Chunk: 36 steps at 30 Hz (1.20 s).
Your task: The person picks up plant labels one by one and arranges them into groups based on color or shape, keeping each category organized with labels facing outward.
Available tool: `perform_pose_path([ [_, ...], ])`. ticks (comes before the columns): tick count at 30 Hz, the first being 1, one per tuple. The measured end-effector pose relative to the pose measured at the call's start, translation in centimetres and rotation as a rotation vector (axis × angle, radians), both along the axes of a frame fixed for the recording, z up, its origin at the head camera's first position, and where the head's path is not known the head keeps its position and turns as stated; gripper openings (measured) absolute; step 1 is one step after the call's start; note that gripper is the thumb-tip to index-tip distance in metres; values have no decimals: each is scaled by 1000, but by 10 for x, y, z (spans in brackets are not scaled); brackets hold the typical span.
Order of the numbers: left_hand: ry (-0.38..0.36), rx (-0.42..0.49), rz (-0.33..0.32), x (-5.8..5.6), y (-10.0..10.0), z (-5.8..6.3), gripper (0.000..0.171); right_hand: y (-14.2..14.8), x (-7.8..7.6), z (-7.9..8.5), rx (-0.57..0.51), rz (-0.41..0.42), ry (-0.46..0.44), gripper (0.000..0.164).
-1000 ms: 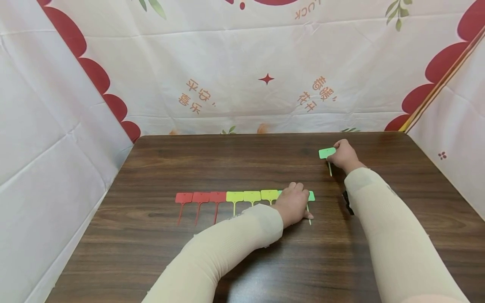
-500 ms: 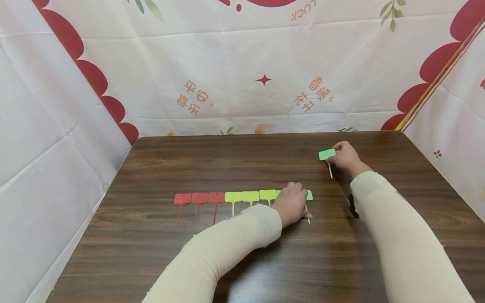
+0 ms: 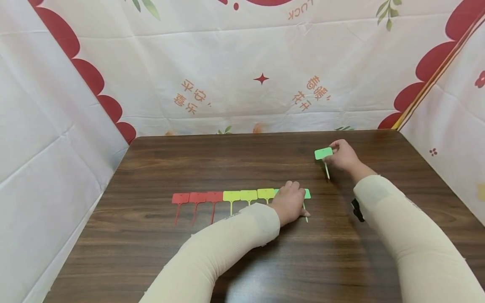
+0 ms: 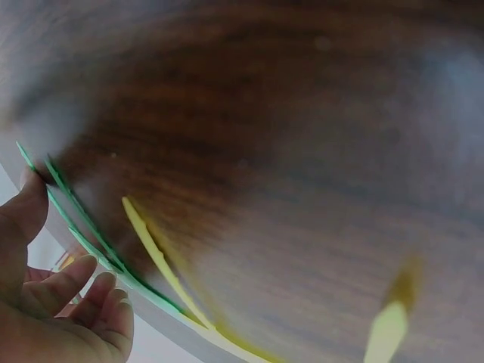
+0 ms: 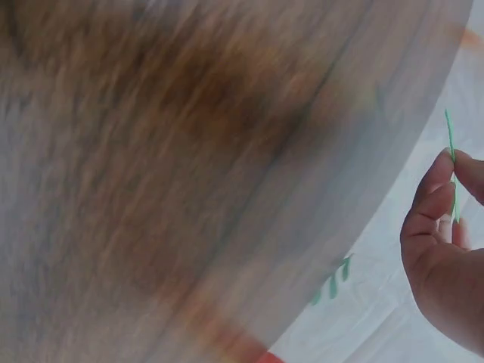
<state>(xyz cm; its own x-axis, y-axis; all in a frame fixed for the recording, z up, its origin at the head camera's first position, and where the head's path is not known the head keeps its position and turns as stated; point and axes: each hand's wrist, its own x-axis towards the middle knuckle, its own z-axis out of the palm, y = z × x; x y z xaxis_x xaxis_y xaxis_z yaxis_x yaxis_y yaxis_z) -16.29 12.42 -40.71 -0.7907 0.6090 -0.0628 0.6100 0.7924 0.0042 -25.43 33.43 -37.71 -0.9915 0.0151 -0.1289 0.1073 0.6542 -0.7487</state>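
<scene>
My right hand (image 3: 344, 155) pinches a green cable tie tag (image 3: 323, 153) by its right side near the back of the table, its thin tail hanging down; the right wrist view shows that tag (image 5: 455, 198) edge-on between thumb and fingers. Lower and to the left, my left hand (image 3: 289, 204) rests over the green tags (image 3: 307, 194) at the right end of a row, hiding much of them. Its thumb lies by the last tail. In the row stand three yellow tags (image 3: 249, 195) and, left of them, three red tags (image 3: 198, 197), tails toward me.
The dark wood-grain table (image 3: 174, 164) meets a printed white cloth (image 3: 212, 59) at its back edge, with more cloth along both sides. The left sleeve (image 3: 223, 240) crosses in front of the row and covers some yellow tails.
My right hand, holding the green tag, has shifted slightly left in view, while its forearm swung to the right. The left hand keeps its place on the row. The whole view drifted a little left.
</scene>
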Motion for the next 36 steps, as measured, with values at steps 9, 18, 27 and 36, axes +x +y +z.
perform_pose_path([
  [9, -14, 3, -10, 0, -1, 2, 51, -14, 17, 9, -103, -11, -17, 61],
  [18, -8, -8, -23, 3, -3, 5, 50, -18, 36, 11, -85, -2, -47, 61],
  [27, 4, -13, -12, 1, -1, 3, 51, -16, 51, 6, -61, 25, -34, 59],
  [36, -9, -14, -1, 3, -1, 4, 51, -16, 65, -1, -44, 62, -47, 55],
])
